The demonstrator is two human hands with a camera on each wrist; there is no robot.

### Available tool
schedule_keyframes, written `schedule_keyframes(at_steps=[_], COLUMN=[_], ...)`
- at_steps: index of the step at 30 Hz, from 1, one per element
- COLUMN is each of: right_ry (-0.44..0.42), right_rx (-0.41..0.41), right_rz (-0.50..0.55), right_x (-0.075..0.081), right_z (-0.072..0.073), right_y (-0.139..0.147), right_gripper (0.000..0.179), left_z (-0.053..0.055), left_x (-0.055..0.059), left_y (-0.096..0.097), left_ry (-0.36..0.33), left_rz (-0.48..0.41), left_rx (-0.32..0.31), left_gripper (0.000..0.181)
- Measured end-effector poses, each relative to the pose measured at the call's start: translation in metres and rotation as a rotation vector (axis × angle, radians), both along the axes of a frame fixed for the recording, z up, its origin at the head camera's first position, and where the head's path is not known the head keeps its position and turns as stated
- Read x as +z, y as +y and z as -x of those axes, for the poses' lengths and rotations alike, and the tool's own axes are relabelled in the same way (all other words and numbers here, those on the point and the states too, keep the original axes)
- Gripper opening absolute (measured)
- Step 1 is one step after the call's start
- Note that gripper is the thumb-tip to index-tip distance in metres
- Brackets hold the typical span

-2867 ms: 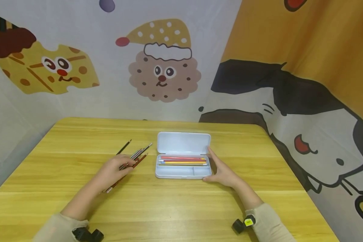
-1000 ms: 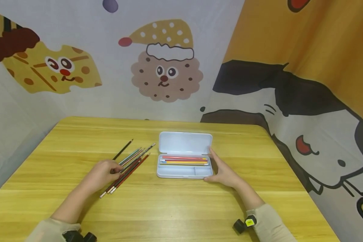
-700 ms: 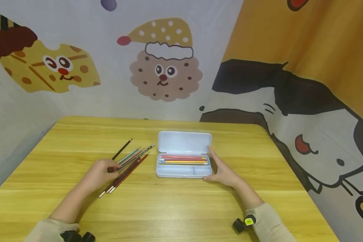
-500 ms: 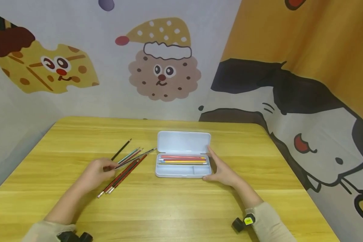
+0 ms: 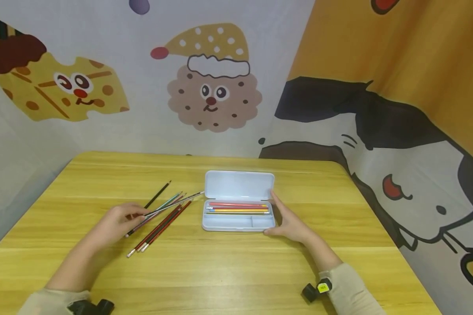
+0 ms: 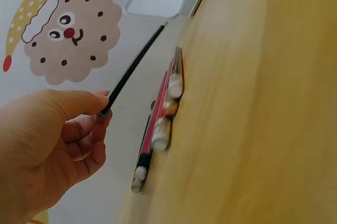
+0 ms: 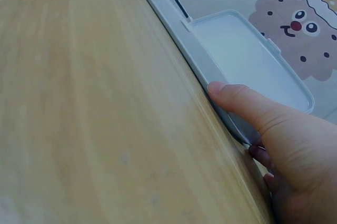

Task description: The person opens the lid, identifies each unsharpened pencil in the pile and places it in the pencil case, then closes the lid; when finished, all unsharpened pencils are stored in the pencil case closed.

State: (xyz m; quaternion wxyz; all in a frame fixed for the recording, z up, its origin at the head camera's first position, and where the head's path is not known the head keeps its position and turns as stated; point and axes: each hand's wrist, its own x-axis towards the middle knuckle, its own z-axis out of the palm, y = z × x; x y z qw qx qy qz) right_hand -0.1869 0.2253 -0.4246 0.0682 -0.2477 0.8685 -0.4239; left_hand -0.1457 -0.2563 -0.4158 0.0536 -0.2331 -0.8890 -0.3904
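My left hand (image 5: 116,223) pinches a dark pencil (image 6: 134,65) near one end, between thumb and fingertips. The pencil slants up and to the right, its far end close to an open white pencil case (image 5: 226,224). Below it lies a loose bunch of pencils (image 5: 163,228), several of them red and black with white erasers. My right hand (image 5: 289,223) holds the right end of the case, thumb at the front edge and a finger by the lid. Inside the case's rear compartment are several coloured pencils (image 5: 238,208). The front compartments hold nothing visible.
One black pencil (image 5: 158,194) lies apart behind the bunch. All of this is on a wood-grain table (image 5: 220,275). Behind the table hangs a cloth (image 5: 150,135) with cartoon figures. Each wrist carries a small black camera (image 5: 310,292).
The left hand has drawn back to the left from the bunch, pulling a pencil up off it. The bunch is spread more to view. The right hand and case stay put.
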Motion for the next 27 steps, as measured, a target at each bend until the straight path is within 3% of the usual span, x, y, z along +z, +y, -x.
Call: schedule_keyframes(at_steps=[8,11,22,27], right_ry=[0.02,0.015,0.008,0.007], right_rx=[-0.01,-0.013,-0.004,-0.001], right_rz=[-0.008,-0.012,-0.007,0.002], right_x=[-0.032,-0.036,-0.035,-0.035], right_z=[0.017,0.019,0.019,0.019], right_y=[0.011,0.014,0.015,0.015], right_gripper=[0.125,0.126,0.125,0.125], left_z=[-0.003,-0.004,0.007,0.013], left_x=[0.007,0.008,0.003,0.003], left_y=[-0.01,-0.011,0.012,0.03], left_ry=[-0.042,-0.045,-0.005,-0.038], left_rz=[0.043,0.045,-0.008,-0.03], left_rx=[0.078,0.077,-0.05,-0.095], left_gripper=[0.02,0.02,0.016,0.02])
